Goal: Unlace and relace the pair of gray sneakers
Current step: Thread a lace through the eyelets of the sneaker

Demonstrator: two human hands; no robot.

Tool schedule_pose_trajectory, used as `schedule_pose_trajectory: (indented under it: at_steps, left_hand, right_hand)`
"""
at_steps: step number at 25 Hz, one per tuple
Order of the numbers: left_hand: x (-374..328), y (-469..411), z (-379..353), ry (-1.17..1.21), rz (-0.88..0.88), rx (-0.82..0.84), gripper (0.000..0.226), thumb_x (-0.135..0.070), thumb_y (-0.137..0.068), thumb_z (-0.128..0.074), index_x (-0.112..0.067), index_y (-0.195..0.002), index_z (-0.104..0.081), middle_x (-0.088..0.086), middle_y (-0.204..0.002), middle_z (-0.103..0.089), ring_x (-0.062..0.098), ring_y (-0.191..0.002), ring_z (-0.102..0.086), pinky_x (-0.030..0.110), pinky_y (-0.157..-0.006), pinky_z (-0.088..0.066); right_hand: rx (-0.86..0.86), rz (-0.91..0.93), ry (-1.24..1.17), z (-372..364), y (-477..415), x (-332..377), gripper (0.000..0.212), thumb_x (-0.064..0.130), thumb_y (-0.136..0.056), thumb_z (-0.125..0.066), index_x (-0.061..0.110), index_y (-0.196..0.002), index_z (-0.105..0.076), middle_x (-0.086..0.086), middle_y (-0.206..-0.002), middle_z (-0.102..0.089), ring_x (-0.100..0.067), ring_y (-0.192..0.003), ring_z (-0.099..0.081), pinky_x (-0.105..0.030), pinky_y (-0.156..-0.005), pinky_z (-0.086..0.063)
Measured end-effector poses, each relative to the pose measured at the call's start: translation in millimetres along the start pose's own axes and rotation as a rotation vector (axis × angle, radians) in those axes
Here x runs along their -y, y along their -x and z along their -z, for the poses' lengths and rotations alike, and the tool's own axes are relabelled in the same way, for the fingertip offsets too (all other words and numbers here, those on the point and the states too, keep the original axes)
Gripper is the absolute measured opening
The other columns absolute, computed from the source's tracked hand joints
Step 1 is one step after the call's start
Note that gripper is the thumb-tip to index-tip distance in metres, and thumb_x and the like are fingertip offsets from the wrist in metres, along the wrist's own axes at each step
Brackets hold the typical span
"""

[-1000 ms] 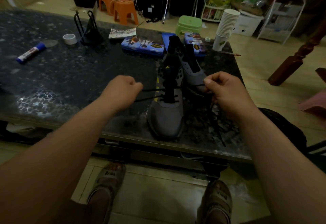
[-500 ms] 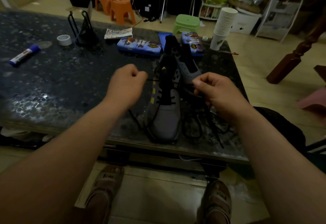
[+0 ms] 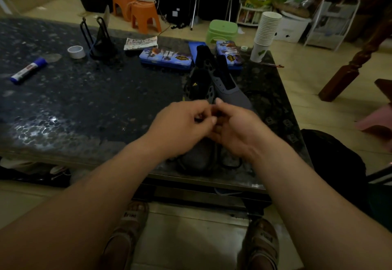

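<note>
Mid-relacing, the left hand (image 3: 182,125) and right hand (image 3: 235,127) meet over the near sneaker (image 3: 199,157) at the bench's (image 3: 84,104) near-right edge, fingers (image 3: 206,110) curled, hold on the lace (image 3: 231,164) too blurred to tell; next probably calls for crossing the ends.

near sneaker (image 3: 198,88): midfoot hidden behind left hand (image 3: 182,125) and right hand (image 3: 235,130)
lace (image 3: 232,164): blurred at the fingertips, grip unclear

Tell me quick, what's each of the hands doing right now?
Left hand: fingers curled, apparently pinching the black lace.
Right hand: fingers curled against the left hand; blur hides any hold.
</note>
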State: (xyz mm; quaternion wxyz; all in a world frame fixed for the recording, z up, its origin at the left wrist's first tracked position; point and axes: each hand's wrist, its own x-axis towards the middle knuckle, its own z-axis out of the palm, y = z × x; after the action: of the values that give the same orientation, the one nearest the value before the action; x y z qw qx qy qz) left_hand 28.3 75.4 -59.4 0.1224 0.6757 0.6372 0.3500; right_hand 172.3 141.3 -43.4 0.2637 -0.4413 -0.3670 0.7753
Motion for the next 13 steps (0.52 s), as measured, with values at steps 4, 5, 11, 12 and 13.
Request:
schedule_pose_trajectory:
  at_steps: [4, 5, 11, 12, 13]
  left_hand:
    - [15, 1, 1, -0.146, 0.096, 0.114, 0.023, -0.04, -0.086, -0.065, -0.025, -0.071, -0.057, -0.008, -0.066, -0.061, 0.013, -0.067, -0.059, 0.037, -0.064, -0.053]
    - [18, -1, 2, -0.14, 0.121, 0.157, 0.024, -0.037, -0.086, -0.067, -0.023, -0.069, -0.057, -0.005, -0.066, -0.062, 0.013, -0.066, -0.059, 0.036, -0.063, -0.051]
    - [21, -9, 3, -0.181, 0.149, 0.425, 0.034, -0.031, -0.089, -0.069, -0.019, -0.061, -0.052, -0.003, -0.062, -0.057, 0.012, -0.061, -0.053, 0.031, -0.059, -0.042]
    - [21, -9, 4, -0.188, 0.148, 0.446, 0.035, -0.034, -0.091, -0.069, -0.02, -0.063, -0.054, -0.004, -0.063, -0.057, 0.011, -0.061, -0.053, 0.031, -0.06, -0.042]
    - [20, -10, 5, -0.183, 0.156, 0.426, 0.034, -0.04, -0.093, -0.069, -0.021, -0.068, -0.056, -0.005, -0.067, -0.058, 0.009, -0.064, -0.054, 0.032, -0.061, -0.042]
  right_hand:
    - [-0.175, 0.073, -0.222, 20, -6, 12, 0.033, 0.026, -0.112, -0.039, 0.009, -0.096, -0.062, -0.002, -0.069, -0.062, -0.016, -0.064, -0.061, -0.037, -0.073, -0.059]
    - [-0.212, 0.097, -0.218, 25, -8, 13, 0.032, 0.026, -0.112, -0.039, 0.007, -0.102, -0.064, -0.001, -0.066, -0.057, -0.015, -0.061, -0.056, -0.037, -0.073, -0.06]
    - [-0.402, 0.321, 0.158, 36, -19, 17, 0.027, 0.023, -0.11, -0.044, 0.013, -0.122, -0.066, 0.001, -0.078, -0.06, -0.008, -0.06, -0.048, -0.023, -0.054, -0.048]
    - [-0.403, 0.36, 0.316, 37, -18, 17, 0.026, 0.024, -0.11, -0.044, 0.016, -0.123, -0.065, 0.002, -0.081, -0.064, -0.007, -0.061, -0.05, -0.024, -0.056, -0.045]
    - [-0.387, 0.396, 0.511, 38, -15, 17, 0.024, 0.025, -0.11, -0.044, 0.019, -0.121, -0.064, 0.003, -0.084, -0.069, -0.006, -0.062, -0.051, -0.025, -0.058, -0.043]
